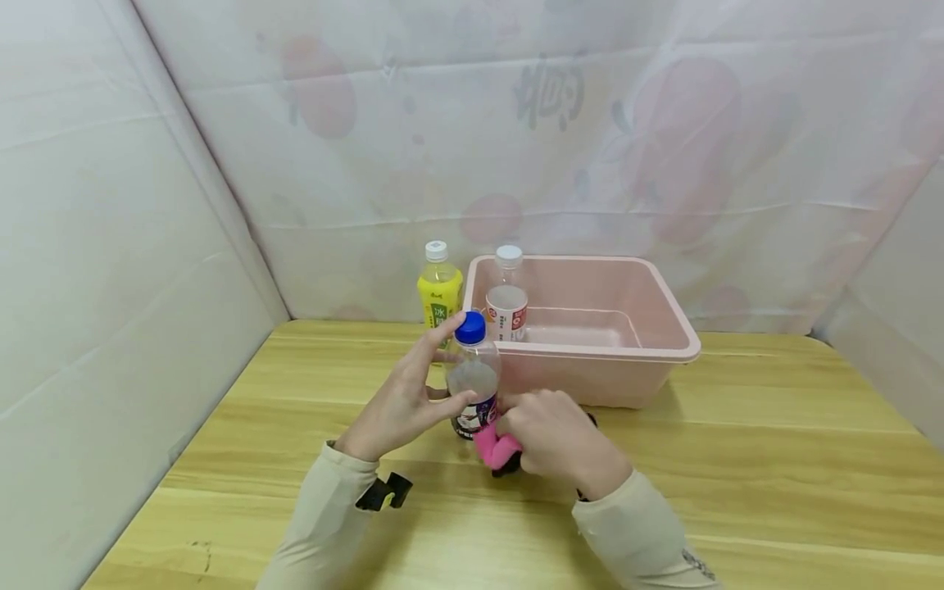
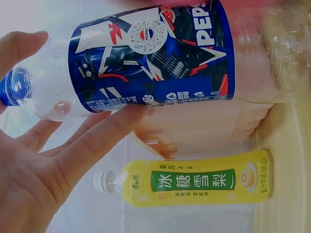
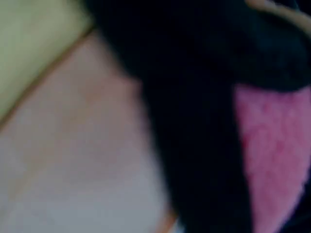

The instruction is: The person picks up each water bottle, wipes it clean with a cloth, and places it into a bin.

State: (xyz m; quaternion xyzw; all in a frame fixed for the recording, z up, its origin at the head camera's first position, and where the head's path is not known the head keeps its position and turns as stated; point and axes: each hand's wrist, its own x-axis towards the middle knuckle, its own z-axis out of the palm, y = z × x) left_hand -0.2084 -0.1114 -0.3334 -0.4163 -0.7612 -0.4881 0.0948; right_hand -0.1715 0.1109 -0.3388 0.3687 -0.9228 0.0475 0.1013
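A clear Pepsi bottle (image 1: 474, 377) with a blue cap and dark blue label stands upright in front of the pink bin. My left hand (image 1: 409, 393) holds it from the left, one finger at the cap and the thumb along its side. The left wrist view shows that hand (image 2: 73, 160) around the bottle (image 2: 150, 58). My right hand (image 1: 549, 430), fingers curled, grips a pink fuzzy piece (image 1: 496, 447) with black parts against the bottle's lower right side. Close up and blurred, the pink pile (image 3: 274, 155) and a black strap (image 3: 194, 145) fill the right wrist view; its exact kind is unclear.
Behind the bottle is an open pink bin (image 1: 590, 352). A bottle with a white cap and white-red label (image 1: 507, 307) stands in its left end. Left of the bin stands a yellow drink bottle (image 1: 440, 291). All are on a wood-grain table (image 1: 774, 459) with fabric walls behind.
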